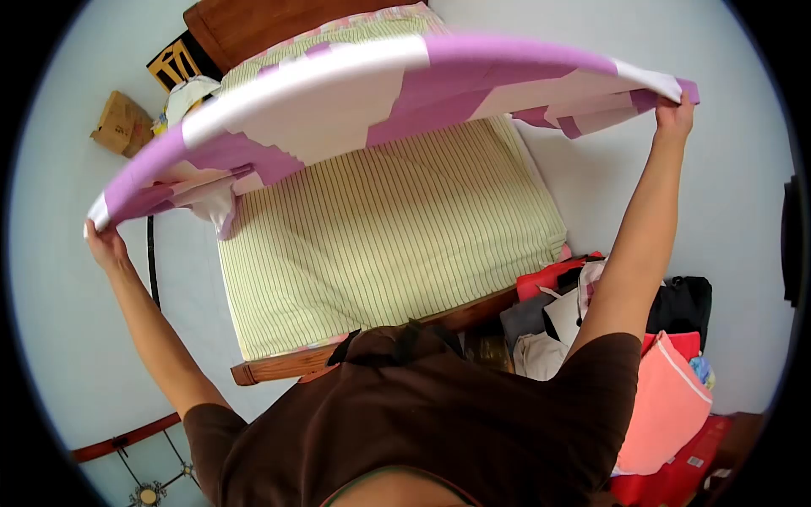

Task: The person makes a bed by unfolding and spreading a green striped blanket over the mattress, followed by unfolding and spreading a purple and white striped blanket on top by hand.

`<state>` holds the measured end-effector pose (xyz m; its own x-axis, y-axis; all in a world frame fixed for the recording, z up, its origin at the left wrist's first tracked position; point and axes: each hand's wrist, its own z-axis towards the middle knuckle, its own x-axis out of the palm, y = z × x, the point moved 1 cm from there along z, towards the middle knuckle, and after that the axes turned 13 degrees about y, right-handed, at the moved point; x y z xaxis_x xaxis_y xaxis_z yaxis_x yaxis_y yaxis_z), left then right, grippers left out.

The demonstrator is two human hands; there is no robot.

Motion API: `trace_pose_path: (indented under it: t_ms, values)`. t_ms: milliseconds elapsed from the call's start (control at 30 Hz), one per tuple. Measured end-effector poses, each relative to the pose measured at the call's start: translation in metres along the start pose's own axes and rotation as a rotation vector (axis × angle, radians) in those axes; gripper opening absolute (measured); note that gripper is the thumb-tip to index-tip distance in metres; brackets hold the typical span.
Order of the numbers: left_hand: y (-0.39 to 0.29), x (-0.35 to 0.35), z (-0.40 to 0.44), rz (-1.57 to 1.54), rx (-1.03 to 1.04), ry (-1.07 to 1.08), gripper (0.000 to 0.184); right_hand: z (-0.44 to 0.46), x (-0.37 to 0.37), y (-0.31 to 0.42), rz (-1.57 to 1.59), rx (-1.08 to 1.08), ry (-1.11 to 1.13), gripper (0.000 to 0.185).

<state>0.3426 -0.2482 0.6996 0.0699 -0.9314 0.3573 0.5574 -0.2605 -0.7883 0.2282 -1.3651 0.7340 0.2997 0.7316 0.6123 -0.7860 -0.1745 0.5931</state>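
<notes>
A purple and white patterned bed sheet (338, 110) is stretched in the air between my two raised hands, bowing upward in an arc. My left hand (106, 245) grips one corner at the far left. At the upper right my right hand (674, 117) is closed around the opposite corner, with a loose fold hanging beside it. Below the cloth lies a bed with a green-striped cover (380, 228). The cloth hides part of the bed's upper half.
A wooden headboard (253, 29) stands at the back, and a wooden footboard (469, 316) is close to my body. Left of the bed are a cardboard box (124, 123) and a white bag (190, 95). Piled clothes (541, 355) and a pink cloth (667, 401) lie at the right.
</notes>
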Motion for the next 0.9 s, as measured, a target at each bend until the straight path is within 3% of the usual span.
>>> trace_pose_path:
  t_ms: [133,233,300,367,433,533,633,733,833,900]
  values:
    - [0.011,0.019,-0.097,0.054,-0.174,-0.304,0.037,-0.05,-0.034,0.013,-0.076,0.171,-0.296,0.034]
    - [0.064,-0.044,-0.161,-0.043,-0.389,-0.329,0.037,-0.092,-0.114,-0.021,-0.107,0.301,-0.428,0.035]
    - [0.087,-0.052,-0.206,-0.081,-0.496,-0.514,0.034,-0.133,-0.143,-0.038,-0.155,0.361,-0.452,0.032]
    - [0.107,-0.08,-0.246,-0.072,-0.586,-0.521,0.031,-0.162,-0.204,-0.065,-0.26,0.307,-0.396,0.032]
    - [0.124,-0.101,-0.278,0.038,-0.642,-0.615,0.03,-0.202,-0.175,-0.061,-0.463,0.269,-0.508,0.032]
    - [0.137,-0.112,-0.317,0.116,-0.722,-0.685,0.029,-0.233,-0.188,-0.061,-0.494,0.3,-0.521,0.037]
    - [0.148,-0.117,-0.347,0.115,-0.826,-0.609,0.033,-0.252,-0.23,-0.068,-0.655,0.352,-0.545,0.038]
    - [0.148,-0.092,-0.367,0.285,-0.846,-0.671,0.033,-0.276,-0.3,-0.077,-0.953,0.377,-0.576,0.036]
    - [0.153,-0.103,-0.38,0.467,-0.904,-0.696,0.033,-0.295,-0.292,-0.064,-1.297,0.652,-0.555,0.04]
    - [0.154,-0.1,-0.386,0.529,-0.929,-0.688,0.03,-0.314,-0.305,-0.056,-1.625,0.806,-0.409,0.038]
